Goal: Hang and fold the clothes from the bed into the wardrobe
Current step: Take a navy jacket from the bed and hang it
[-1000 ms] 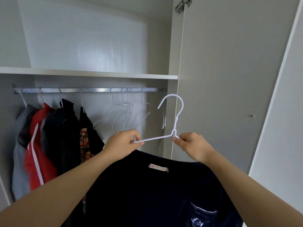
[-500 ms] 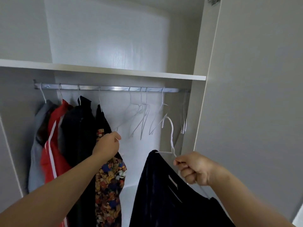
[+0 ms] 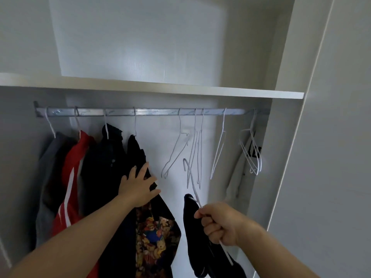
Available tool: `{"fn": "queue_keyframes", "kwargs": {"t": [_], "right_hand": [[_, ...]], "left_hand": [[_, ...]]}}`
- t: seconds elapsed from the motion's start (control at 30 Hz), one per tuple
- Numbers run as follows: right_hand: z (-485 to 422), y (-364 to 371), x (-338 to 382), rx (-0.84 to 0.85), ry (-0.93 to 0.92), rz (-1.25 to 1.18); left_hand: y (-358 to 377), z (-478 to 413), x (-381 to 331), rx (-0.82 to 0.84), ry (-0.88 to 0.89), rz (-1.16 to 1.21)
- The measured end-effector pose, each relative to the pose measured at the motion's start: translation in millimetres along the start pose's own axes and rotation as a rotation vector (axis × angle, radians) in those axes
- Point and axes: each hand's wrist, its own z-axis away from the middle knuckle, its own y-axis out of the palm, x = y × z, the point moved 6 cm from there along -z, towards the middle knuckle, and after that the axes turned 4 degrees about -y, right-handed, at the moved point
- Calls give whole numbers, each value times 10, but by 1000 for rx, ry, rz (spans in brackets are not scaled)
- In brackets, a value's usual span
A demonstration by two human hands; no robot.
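Pressing flat, straight fingers against the bear-print garment (image 3: 158, 237), the left hand (image 3: 138, 187) pushes the hung clothes leftward, likely to open a gap on the rail (image 3: 152, 112) (the bare stretch beside that garment's hook). Empty hangers (image 3: 197, 149) crowd the gap's right edge. Below them the right hand (image 3: 219, 225) clenches the white hanger (image 3: 194, 188) carrying the dark top (image 3: 190, 233), hook up, well under the rail; the shelf (image 3: 160, 89) caps any lift.

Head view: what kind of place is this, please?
Most likely the inside of a wardrobe, probably in a bedroom: a metal rail under a white shelf, hung clothes such as a red jacket, and empty hangers on the rail. The right hand grips one more hanger.
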Motion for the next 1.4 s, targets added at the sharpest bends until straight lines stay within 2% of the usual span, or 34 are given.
{"fn": "queue_keyframes", "kwargs": {"t": [0.23, 0.43, 0.6, 0.77, 0.83, 1.03, 1.2, 1.4], "right_hand": [[-525, 566, 16, 24, 36, 6], [-951, 960, 135, 15, 65, -38], [-1195, 704, 238, -170, 39, -174], [-1258, 547, 254, -265, -4, -288], [-1247, 599, 290, -232, -5, -285], [-1199, 941, 778, 27, -90, -269], [-1224, 1127, 1346, 147, -196, -354], [-1325, 1160, 2003, 138, -323, -338]], "left_hand": [[-113, -80, 476, -321, -111, 315], [5, -208, 693, -214, -147, 550], [-10, -262, 745, -131, -126, 743], [-64, -322, 735, -153, -122, 688], [-121, -363, 717, -188, -125, 637], [-344, -582, 708, -202, -101, 589], [-458, -763, 761, 24, -145, 862], [-360, -814, 698, 172, -102, 1118]]}}
